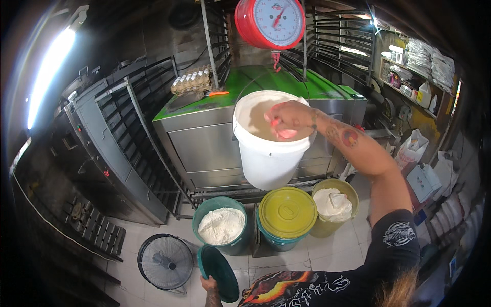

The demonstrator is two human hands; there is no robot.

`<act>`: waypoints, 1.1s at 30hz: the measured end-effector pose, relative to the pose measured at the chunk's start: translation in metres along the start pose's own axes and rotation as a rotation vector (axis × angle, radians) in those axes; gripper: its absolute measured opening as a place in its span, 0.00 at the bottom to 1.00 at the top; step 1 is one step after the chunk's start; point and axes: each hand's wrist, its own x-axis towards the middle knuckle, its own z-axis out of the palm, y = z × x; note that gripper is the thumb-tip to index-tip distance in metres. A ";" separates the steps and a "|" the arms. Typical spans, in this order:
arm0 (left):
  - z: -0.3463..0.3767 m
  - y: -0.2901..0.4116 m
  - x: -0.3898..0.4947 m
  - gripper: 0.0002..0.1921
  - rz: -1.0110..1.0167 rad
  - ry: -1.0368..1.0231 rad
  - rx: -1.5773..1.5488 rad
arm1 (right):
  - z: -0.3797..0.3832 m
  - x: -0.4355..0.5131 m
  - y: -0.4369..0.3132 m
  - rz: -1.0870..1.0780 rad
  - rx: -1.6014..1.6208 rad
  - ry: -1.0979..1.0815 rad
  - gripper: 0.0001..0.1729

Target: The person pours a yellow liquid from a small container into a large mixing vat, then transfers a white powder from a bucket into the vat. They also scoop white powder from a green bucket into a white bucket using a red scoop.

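Observation:
My right hand is over the mouth of a white plastic bucket, its fingers around a blurred pink object, perhaps a scoop. The bucket's wire handle runs up toward the pink hook of a red hanging dial scale. Shadow and my hand hide part of the bucket's inside. Low down, my left hand grips the rim of a dark green round lid, tilted on edge. Near it stands a green bin of white powder that looks like flour.
A yellow-lidded bin and an olive bin of white powder stand below the bucket. A floor fan is at lower left. Behind are a green-topped steel unit, egg trays, an orange-handled tool and metal racks.

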 end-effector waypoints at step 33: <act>-0.181 -0.026 0.039 0.26 -0.223 -0.116 -0.722 | 0.256 -0.121 -0.233 1.071 0.993 0.193 0.18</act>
